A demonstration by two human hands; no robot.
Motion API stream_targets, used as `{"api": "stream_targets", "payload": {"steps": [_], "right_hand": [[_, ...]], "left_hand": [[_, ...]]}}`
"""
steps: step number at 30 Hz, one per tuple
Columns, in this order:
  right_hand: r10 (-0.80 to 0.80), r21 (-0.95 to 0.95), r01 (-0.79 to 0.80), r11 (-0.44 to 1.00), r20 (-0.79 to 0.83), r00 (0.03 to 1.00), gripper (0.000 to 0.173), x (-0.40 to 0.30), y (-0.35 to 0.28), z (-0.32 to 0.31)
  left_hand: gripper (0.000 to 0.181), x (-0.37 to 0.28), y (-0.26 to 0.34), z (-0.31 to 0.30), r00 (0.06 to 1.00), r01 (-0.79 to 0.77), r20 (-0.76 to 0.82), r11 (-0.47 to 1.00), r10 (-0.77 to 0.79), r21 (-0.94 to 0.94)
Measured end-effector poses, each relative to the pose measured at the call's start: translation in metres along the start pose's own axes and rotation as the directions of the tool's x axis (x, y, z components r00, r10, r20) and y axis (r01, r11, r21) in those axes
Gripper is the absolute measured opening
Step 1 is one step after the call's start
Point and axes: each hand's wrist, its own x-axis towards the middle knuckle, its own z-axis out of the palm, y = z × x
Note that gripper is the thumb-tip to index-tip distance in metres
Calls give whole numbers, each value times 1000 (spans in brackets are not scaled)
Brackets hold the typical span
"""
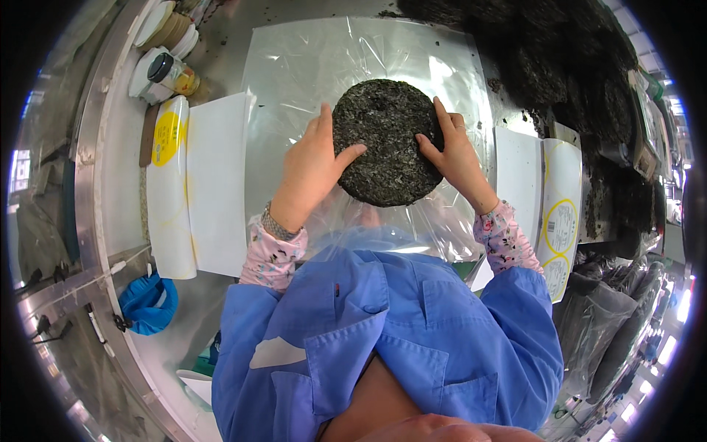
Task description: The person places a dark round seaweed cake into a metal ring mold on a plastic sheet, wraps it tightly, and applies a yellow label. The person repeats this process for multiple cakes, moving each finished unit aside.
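Note:
Both of my hands hold a round, dark disc of dried seaweed (386,143) by its opposite edges. My left hand (315,160) has its thumb on the top face and its fingers along the left rim. On the right rim, my right hand (453,146) grips the same way, thumb on top. Beneath the disc lies a clear plastic bag (293,72), spread over the metal worktop. Whether the disc rests on the bag or is raised slightly above it, I cannot tell.
More stacked dark seaweed discs (552,61) fill the far right. Printed label rolls lie at the left (171,221) and right (560,221). A dark-lidded jar (177,74) stands far left, near round stacks of card (165,33). Filled clear bags (596,315) sit lower right.

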Motion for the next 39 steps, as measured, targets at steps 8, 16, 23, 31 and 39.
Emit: {"api": "stream_targets", "payload": {"steps": [8, 16, 23, 31, 39], "right_hand": [[-32, -214, 33, 976, 8, 999, 80, 5, -8, 12], [-113, -66, 103, 992, -167, 979, 77, -10, 0, 19], [-92, -72, 78, 994, -224, 970, 75, -15, -5, 27], [-208, -221, 152, 963, -258, 944, 75, -13, -1, 34], [-234, -442, 156, 883, -127, 964, 65, -9, -40, 12]], "left_hand": [[100, 50, 20, 50, 993, 23, 105, 962, -53, 274], [106, 41, 5, 68, 984, -86, -138, 984, 109, 159], [112, 19, 10, 65, 988, -129, -59, 979, 140, 160], [83, 19, 15, 68, 956, -209, -153, 946, 252, 249], [23, -16, 11, 70, 904, -416, -73, 906, 421, 81]]}}
